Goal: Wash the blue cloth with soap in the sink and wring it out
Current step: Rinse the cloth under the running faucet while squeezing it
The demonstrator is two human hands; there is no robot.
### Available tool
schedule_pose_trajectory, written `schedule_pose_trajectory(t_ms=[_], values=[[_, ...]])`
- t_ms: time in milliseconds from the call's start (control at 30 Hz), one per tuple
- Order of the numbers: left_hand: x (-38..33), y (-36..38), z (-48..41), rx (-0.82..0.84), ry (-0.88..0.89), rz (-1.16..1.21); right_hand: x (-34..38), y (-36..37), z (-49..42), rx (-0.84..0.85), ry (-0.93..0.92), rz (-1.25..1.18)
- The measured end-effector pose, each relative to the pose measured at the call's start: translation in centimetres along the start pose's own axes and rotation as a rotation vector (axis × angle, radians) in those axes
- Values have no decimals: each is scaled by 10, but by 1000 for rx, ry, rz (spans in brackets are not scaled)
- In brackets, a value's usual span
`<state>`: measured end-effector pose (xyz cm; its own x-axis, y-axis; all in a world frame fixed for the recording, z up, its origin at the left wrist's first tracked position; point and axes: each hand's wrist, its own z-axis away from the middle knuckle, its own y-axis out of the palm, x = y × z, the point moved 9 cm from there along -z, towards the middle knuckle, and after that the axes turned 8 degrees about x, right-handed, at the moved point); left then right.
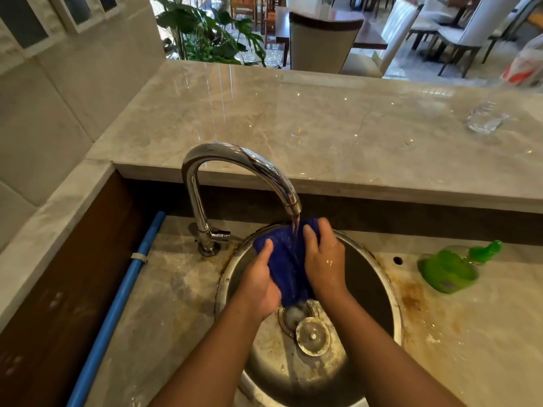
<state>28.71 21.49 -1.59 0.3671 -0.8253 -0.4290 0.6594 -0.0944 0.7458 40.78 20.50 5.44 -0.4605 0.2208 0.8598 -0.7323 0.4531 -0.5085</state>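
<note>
Both hands are over the round steel sink (392, 295), holding the blue cloth (286, 259) up under the tap (235, 160), whose stream runs down the middle of the fabric. The left hand (258, 284) has its grip closed on the cloth's nine o'clock edge, thumb pressed on the front. The right hand (326, 265) has its grip closed on the three o'clock edge, fingers curled over the top hem. The cloth hangs between them, its lower end just above the drain, where some foam sits. The metal plug (313, 336) lies loose in the bowl at six o'clock of the drain.

Room is tight at twelve o'clock — the spout's mouth is just above the cloth, and a raised marble ledge (323, 118) stands behind. At nine o'clock a blue pipe (123, 289) runs along the wall side. At three o'clock the stained worktop (470, 333) lies open as far as a green soap bottle (449, 268) — its small grey label is too blurred to read. On the ledge at two o'clock are a clear container (484, 118) and a plastic bag (526, 63) with red print, unreadable.
</note>
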Motion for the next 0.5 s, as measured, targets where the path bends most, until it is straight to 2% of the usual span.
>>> schedule_pose_trajectory(t_ms=[67,100,167,233,367,500], values=[[-3,0,-1,-29,27,21,24,14,18,96,-101,-68],[-1,1,-2,-32,22,41,32,23,25,127,-136,-18],[9,5,-3,-9,-2,85,38,36,26,95,-178,227],[17,6,-3,5,1,110,30,36,10,47,-144,382],[23,6,1,72,1,60,-16,22,-29,148,18,403],[19,-4,-5,34,4,15,-17,3,-27,111,-7,291]])
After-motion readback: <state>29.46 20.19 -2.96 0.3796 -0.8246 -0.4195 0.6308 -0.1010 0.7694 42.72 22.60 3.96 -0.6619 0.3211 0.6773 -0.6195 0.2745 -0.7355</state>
